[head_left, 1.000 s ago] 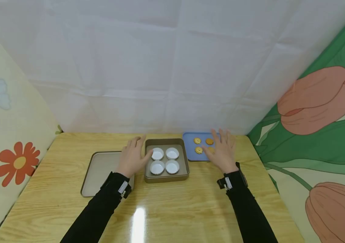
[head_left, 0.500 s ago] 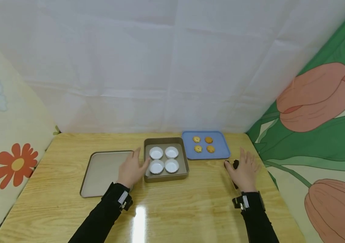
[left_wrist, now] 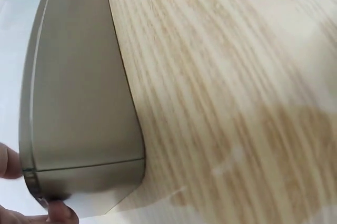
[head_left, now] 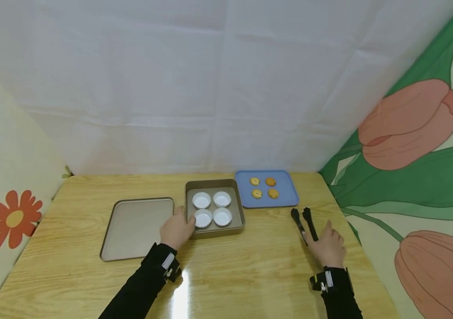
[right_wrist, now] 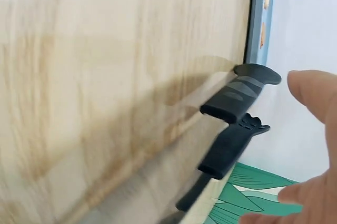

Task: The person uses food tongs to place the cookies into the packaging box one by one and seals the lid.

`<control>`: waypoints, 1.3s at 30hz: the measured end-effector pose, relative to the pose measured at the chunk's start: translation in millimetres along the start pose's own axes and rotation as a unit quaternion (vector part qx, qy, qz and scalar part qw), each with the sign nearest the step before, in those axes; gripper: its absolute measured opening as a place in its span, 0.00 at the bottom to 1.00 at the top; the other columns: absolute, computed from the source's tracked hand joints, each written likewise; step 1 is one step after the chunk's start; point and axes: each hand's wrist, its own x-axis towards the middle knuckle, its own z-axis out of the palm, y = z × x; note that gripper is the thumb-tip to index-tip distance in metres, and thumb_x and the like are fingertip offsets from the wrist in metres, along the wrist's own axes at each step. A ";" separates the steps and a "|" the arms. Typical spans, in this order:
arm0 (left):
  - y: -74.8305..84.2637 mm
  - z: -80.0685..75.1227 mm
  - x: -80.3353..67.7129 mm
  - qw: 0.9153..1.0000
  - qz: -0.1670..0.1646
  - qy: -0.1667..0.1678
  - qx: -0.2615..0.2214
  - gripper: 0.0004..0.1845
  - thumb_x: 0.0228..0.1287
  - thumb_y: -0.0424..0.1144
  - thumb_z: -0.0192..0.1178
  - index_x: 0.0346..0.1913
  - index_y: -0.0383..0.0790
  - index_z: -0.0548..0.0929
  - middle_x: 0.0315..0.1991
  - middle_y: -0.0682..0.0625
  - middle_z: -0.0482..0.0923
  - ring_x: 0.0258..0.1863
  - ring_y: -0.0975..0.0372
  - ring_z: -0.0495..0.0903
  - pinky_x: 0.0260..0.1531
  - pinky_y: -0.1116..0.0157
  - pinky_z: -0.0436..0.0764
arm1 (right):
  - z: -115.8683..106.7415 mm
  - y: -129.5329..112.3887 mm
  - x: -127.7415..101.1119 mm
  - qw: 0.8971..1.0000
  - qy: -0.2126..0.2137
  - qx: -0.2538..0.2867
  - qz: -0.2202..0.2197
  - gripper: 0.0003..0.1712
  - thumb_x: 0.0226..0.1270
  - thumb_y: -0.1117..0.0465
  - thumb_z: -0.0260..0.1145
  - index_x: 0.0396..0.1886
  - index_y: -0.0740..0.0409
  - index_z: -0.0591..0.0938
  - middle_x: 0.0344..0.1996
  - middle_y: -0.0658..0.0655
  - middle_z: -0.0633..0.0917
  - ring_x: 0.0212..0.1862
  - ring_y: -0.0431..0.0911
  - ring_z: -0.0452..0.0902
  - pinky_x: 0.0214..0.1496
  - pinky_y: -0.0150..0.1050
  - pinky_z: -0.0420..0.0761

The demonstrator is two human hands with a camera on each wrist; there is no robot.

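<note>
Tongs (head_left: 310, 223): lay right of the pan (head_left: 218, 232); I judged them light, stiff, best gripped mid-arm. My right hand (head_left: 328, 248): spread, near them. My left hand (head_left: 176, 228): pinched the pan's rim.

Booth-like setting: floral walls (head_left: 418, 186), white sheet (head_left: 194, 88)

- Pan (head_left: 218, 233) on the table (head_left: 250, 274), four cups (head_left: 222, 217) inside.
- Flat tray (head_left: 134, 235): between the pan's eight and nine o'clock.
- Cookie tray (head_left: 286, 189): pan's two o'clock, four cookies (head_left: 273, 193) on it.
- Tongs (head_left: 311, 226): cookie tray's five o'clock.
</note>
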 end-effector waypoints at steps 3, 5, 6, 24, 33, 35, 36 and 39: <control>-2.5 4.5 0.9 1.000 -0.003 0.002 0.005 0.22 0.60 0.43 0.50 0.48 0.26 0.73 0.25 0.36 0.78 0.24 0.47 0.79 0.17 0.53 0.72 | 2.8 -0.3 -0.8 1.000 -0.019 0.001 0.005 0.58 0.57 0.34 0.55 0.68 0.72 0.44 0.58 0.82 0.56 0.58 0.76 0.48 0.48 0.70 0.57; -3.6 6.1 1.3 1.000 -0.007 -0.003 0.005 0.19 0.59 0.42 0.50 0.45 0.27 0.73 0.22 0.39 0.76 0.21 0.51 0.77 0.16 0.54 0.71 | 4.7 -0.2 -0.9 1.000 -0.025 -0.001 0.006 0.57 0.57 0.35 0.56 0.68 0.72 0.45 0.57 0.82 0.57 0.58 0.76 0.49 0.47 0.70 0.58; -3.8 6.4 1.2 1.000 -0.011 -0.008 0.005 0.20 0.59 0.41 0.49 0.46 0.27 0.73 0.22 0.39 0.76 0.21 0.52 0.77 0.16 0.54 0.71 | 5.4 -0.3 -1.0 1.000 -0.026 -0.003 0.005 0.57 0.57 0.35 0.56 0.68 0.73 0.45 0.57 0.83 0.57 0.57 0.76 0.49 0.47 0.69 0.59; -7.6 16.9 1.6 0.999 -0.048 -0.025 -0.004 0.18 0.60 0.38 0.46 0.47 0.28 0.73 0.34 0.34 0.79 0.33 0.44 0.79 0.27 0.47 0.73 | 20.3 -0.3 -7.9 1.000 -0.023 -0.008 0.003 0.49 0.59 0.44 0.59 0.65 0.75 0.53 0.50 0.83 0.63 0.51 0.77 0.60 0.39 0.66 0.68; -7.2 22.5 1.6 0.998 -0.047 -0.028 0.008 0.21 0.62 0.38 0.43 0.53 0.27 0.69 0.24 0.36 0.77 0.25 0.46 0.78 0.20 0.50 0.73 | 29.2 5.1 -4.8 1.000 -0.007 -0.010 0.011 0.40 0.62 0.50 0.59 0.61 0.76 0.59 0.48 0.80 0.68 0.47 0.73 0.66 0.39 0.62 0.70; -7.2 22.8 1.3 0.998 -0.048 -0.028 0.008 0.22 0.62 0.38 0.42 0.55 0.26 0.68 0.23 0.37 0.76 0.24 0.47 0.78 0.19 0.51 0.72 | 29.8 6.2 -3.5 1.000 -0.007 -0.011 0.006 0.38 0.62 0.50 0.59 0.59 0.77 0.60 0.46 0.80 0.69 0.45 0.72 0.68 0.38 0.61 0.71; -7.3 23.0 1.3 0.998 -0.048 -0.028 0.008 0.22 0.62 0.38 0.42 0.55 0.26 0.67 0.23 0.37 0.76 0.24 0.47 0.78 0.19 0.50 0.72 | 30.1 6.7 -2.9 1.000 -0.006 -0.012 0.004 0.38 0.62 0.50 0.59 0.58 0.77 0.61 0.45 0.79 0.70 0.45 0.72 0.68 0.37 0.61 0.71; -7.9 23.4 1.1 0.998 -0.049 -0.027 0.009 0.21 0.62 0.38 0.41 0.54 0.26 0.67 0.23 0.37 0.76 0.24 0.46 0.78 0.19 0.50 0.72 | 30.7 7.1 -2.6 1.000 -0.003 -0.014 -0.004 0.36 0.62 0.51 0.59 0.56 0.77 0.63 0.43 0.79 0.71 0.42 0.71 0.70 0.35 0.60 0.72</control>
